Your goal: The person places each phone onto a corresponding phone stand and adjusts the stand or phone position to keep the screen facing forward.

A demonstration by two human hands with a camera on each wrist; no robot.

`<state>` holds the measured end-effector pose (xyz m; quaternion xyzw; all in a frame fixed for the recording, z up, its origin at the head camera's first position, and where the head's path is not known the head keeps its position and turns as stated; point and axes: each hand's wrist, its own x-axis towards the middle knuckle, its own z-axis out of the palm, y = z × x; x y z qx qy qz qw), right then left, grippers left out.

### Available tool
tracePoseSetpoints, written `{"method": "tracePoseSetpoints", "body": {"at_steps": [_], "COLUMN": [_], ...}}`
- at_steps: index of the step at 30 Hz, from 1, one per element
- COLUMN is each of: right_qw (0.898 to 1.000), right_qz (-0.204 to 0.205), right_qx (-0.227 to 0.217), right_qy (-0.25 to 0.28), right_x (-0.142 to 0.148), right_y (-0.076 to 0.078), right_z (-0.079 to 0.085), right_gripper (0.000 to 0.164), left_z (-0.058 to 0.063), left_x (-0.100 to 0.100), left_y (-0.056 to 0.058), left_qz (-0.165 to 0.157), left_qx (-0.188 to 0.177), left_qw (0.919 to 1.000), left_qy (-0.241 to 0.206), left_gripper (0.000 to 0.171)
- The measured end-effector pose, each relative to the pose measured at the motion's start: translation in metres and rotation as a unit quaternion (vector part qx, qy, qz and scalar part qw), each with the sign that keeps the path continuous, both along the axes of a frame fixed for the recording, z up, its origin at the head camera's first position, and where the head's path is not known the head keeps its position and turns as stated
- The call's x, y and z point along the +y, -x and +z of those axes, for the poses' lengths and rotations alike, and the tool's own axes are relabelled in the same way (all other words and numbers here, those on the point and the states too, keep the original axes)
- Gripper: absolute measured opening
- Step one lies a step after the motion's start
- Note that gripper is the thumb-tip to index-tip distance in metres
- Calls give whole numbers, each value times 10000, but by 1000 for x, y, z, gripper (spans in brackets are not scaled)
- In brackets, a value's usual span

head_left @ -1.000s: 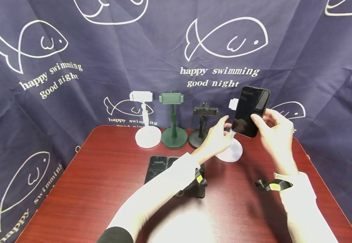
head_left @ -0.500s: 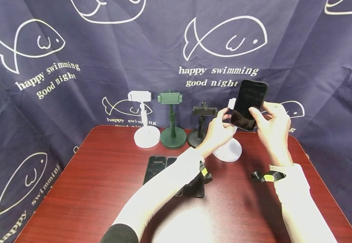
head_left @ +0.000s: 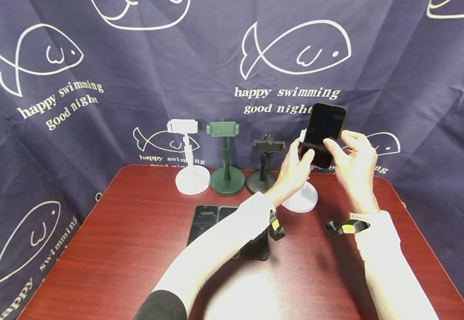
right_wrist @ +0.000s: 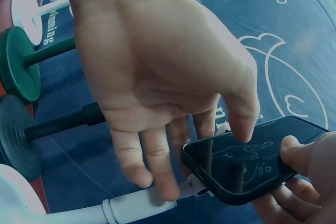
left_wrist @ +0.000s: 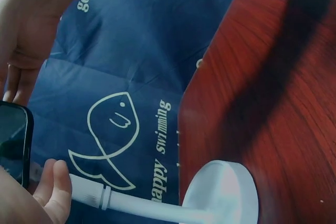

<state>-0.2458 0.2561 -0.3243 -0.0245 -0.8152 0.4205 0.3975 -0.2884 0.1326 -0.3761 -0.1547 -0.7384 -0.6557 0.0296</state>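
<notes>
A black smartphone [head_left: 325, 126] is held upright and slightly tilted before the rightmost white phone stand [head_left: 301, 199]. My right hand [head_left: 353, 162] pinches its right side, thumb on the dark screen and fingers behind. At the phone's lower left, my left hand [head_left: 293, 171] grips the stand's head, its thumb over the phone's edge. In the right wrist view, the left fingers [right_wrist: 167, 184] reach the white stand's neck, beneath the phone [right_wrist: 247, 161]. The phone hides most of the stand's clamp. In the left wrist view, the stand's round base [left_wrist: 223, 192] rests on the table.
To the left stand a black phone stand [head_left: 269, 146], a green one [head_left: 223, 129] and another white one [head_left: 191, 180], their holders without phones. More dark phones [head_left: 204, 220] lie on the red-brown table [head_left: 135, 249], partly under my left forearm. A blue fish-print cloth [head_left: 199, 66] hangs behind.
My right hand has brought the phone up and left, against the white stand's head. My left hand has moved in, from reaching with spread fingers to gripping there with its thumb over the phone.
</notes>
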Motion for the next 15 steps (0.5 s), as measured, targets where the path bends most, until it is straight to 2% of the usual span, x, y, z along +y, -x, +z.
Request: {"method": "tracePoseSetpoints", "body": {"at_steps": [7,13,15], "right_qw": [9999,9996,9996], "right_qz": [104,204,217], "right_qx": [78,189,176], "right_qy": [-25,-66,-66], "right_x": [2,7,8], "right_y": [3,9,10], "right_z": [-1,-3,-4], "right_gripper": [25,25,26], "left_z": [5,6,7], "left_x": [7,12,13], "left_y": [3,7,8], "left_qz": [147,504,619], "left_qx": [97,567,604], "left_qw": [9996,9971,9962], "left_qy": [-204,85,141], "left_gripper": [60,54,51]}}
